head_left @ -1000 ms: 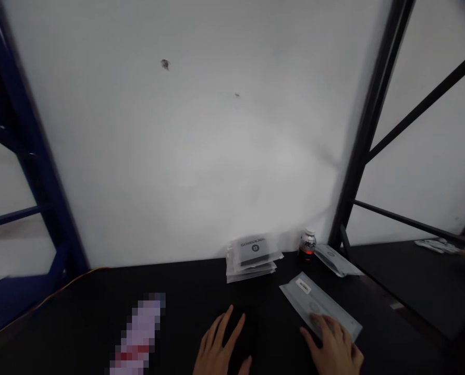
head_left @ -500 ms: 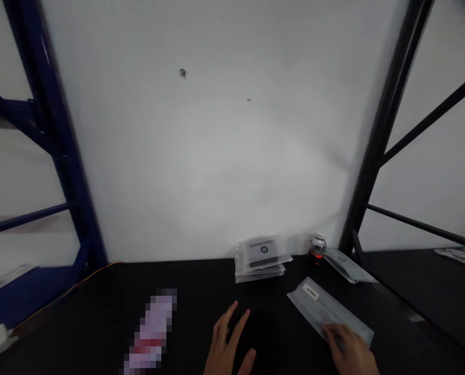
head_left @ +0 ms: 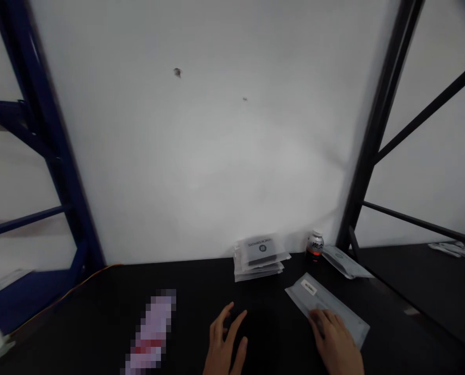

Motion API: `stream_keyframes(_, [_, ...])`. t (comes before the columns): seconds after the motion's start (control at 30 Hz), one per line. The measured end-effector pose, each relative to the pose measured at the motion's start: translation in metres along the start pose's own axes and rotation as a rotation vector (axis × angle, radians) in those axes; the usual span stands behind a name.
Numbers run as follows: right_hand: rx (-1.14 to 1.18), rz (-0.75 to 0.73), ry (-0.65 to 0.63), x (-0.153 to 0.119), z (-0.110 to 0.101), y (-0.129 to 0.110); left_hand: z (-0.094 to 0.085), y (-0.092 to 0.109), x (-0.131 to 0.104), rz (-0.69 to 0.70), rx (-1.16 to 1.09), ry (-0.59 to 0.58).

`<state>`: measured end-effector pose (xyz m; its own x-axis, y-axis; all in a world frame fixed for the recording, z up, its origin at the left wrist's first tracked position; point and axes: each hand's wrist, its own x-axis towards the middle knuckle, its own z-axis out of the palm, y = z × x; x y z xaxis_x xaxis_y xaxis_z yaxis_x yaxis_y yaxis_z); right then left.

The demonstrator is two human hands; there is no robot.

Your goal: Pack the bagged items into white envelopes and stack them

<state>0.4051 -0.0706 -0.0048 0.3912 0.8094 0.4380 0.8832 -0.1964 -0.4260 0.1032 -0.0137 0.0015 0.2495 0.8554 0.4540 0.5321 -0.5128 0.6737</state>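
Note:
A frosted plastic bag (head_left: 345, 312) with a white barcode label lies slanted on the black table at the right. My right hand (head_left: 334, 336) rests on its near left part, the fingers bent and close together; what is under the fingertips is hidden. Left of it, my left hand (head_left: 225, 341) is held over the table with its fingers apart and nothing in them. Behind the hands, a stack of clear bags (head_left: 260, 255) with dark printed contents lies by the wall.
A dark bottle (head_left: 315, 246) with a silver top stands at the back, beside another frosted bag (head_left: 345, 262). A blurred purple item (head_left: 152, 330) lies at the left. Blue post (head_left: 56, 135) and black post (head_left: 369, 130) flank the white wall (head_left: 217, 130).
My right hand has moved left and slightly up over the bag. My left hand's fingers have bent a little. The whole view has shifted slightly.

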Motion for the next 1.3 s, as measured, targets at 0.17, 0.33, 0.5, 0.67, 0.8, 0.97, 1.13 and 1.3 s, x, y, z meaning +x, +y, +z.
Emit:
stream_keyframes(0.17, [0.041, 0.027, -0.027, -0.001, -0.004, 0.007, -0.003, 0.006, -0.002, -0.029, -0.021, -0.004])
stream_keyframes(0.33, [0.051, -0.003, -0.048, 0.001, 0.002, 0.013, -0.003, 0.004, -0.002, -0.024, -0.033, 0.008])
stream_keyframes(0.5, [0.145, -0.036, -0.005, 0.007, -0.003, 0.023, -0.008, 0.004, -0.001, 0.017, -0.073, 0.031])
stream_keyframes(0.67, [0.18, -0.04, 0.129, 0.015, -0.026, -0.001, -0.016, 0.02, -0.003, 0.021, -0.113, 0.101])
stream_keyframes(0.8, [0.189, -0.381, 0.388, 0.007, -0.022, -0.07, -0.017, 0.025, -0.005, 0.051, -0.116, 0.294])
stream_keyframes(0.97, [0.212, -0.648, 0.408, -0.011, -0.006, -0.143, -0.021, 0.016, -0.002, 0.035, -0.018, 0.51])
stream_keyframes(1.13, [0.221, -0.724, 0.412, -0.014, -0.008, -0.161, -0.027, 0.014, -0.002, 0.016, 0.061, 0.621])
stream_keyframes(1.3, [0.26, -0.729, 0.366, -0.008, -0.007, -0.162, -0.025, 0.014, -0.004, 0.068, 0.075, 0.645])
